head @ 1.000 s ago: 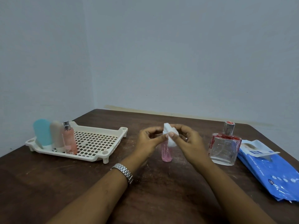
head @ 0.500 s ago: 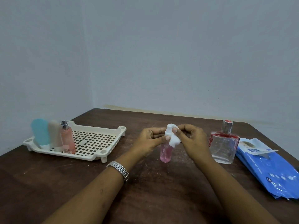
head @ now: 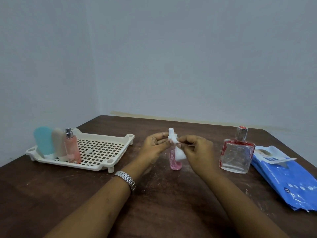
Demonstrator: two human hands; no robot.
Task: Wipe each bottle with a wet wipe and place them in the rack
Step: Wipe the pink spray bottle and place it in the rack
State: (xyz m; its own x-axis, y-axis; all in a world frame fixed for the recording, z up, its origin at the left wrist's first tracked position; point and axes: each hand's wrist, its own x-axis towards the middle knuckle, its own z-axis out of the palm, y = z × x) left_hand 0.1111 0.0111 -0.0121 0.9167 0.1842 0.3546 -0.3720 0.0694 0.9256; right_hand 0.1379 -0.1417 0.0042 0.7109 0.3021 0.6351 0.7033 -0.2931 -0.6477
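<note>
Pink bottle [head: 175, 162] upright on table [head: 154, 194], cap up; left hand [head: 155, 146] and right hand [head: 197, 150] fingers pinching wet wipe [head: 178, 152] around neck.

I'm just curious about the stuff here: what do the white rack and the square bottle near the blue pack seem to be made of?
The rack looks like moulded plastic, matte cream: a grid of cut-out holes and chunky moulded feet. The square bottle looks like clear glass, glossy and see-through with thick edges, though clear hard plastic can't be ruled out.
</note>
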